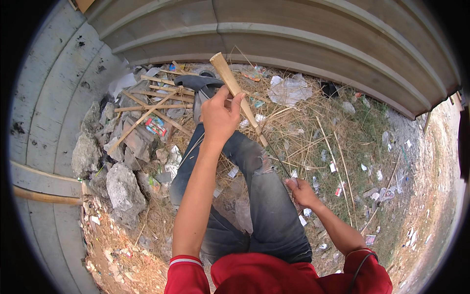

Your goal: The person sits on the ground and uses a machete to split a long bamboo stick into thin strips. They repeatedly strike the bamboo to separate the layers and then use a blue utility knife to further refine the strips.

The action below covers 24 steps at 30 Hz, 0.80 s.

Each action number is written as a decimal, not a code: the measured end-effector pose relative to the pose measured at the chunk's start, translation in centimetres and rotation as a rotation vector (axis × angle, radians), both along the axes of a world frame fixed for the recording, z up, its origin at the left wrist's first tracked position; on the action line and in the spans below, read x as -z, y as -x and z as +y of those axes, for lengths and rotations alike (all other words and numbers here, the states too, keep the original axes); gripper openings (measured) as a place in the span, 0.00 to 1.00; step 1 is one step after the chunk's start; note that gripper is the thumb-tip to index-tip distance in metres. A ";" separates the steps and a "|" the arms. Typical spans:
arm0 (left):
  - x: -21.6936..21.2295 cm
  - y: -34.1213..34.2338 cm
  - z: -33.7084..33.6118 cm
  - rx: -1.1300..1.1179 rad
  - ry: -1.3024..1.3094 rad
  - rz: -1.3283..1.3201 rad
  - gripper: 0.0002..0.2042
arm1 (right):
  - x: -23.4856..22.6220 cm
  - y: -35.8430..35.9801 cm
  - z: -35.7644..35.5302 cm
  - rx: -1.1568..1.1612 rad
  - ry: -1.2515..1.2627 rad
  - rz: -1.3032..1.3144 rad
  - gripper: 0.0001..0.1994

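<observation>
My left hand (221,113) is closed round a pale wooden piece (250,116), thick and flared at its far end and tapering towards me. It slants down to the right above my knee. From its narrow end a thin dark metal strip (279,162) runs on to my right hand. Whether strip and wood are joined or only touching, I cannot tell. My right hand (302,192) has its fingers closed at the strip's near end, beside my right thigh. The grip itself is partly hidden.
Grey rocks (125,188) are heaped at the left, with wooden sticks (159,106) lying beyond them. A ribbed metal sheet wall (293,29) rises ahead, and a pale panel wall (54,112) at the left. Dry grass, paper scraps and a white plastic bag (290,91) litter the ground.
</observation>
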<state>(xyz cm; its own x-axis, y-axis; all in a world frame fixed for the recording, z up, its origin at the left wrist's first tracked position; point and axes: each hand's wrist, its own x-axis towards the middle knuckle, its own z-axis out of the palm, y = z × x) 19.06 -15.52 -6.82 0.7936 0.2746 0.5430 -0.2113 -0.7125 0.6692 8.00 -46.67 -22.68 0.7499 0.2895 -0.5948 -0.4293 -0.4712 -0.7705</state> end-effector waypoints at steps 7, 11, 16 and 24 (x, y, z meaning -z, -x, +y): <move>0.2 0.6 0.1 0.024 0.041 -0.001 0.09 | -1.5 -1.7 -1.6 0.345 -0.936 0.988 0.28; 0.0 -0.3 0.1 -0.025 0.025 -0.043 0.08 | -8.0 0.5 2.6 0.251 -0.532 0.193 0.23; 0.0 -0.6 -0.3 -0.066 -0.021 -0.056 0.08 | -6.6 1.2 3.9 0.141 -0.487 -0.514 0.18; 0.0 -1.3 -0.4 -0.074 -0.008 -0.051 0.08 | 3.0 -0.7 0.6 0.115 0.047 0.242 0.26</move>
<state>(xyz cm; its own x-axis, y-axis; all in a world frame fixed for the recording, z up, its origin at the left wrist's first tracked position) 20.36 -15.91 -6.79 0.7423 0.3272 0.5848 -0.1915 -0.7327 0.6531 8.71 -46.10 -25.73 0.6103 0.1790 -0.7717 -0.6511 -0.4415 -0.6173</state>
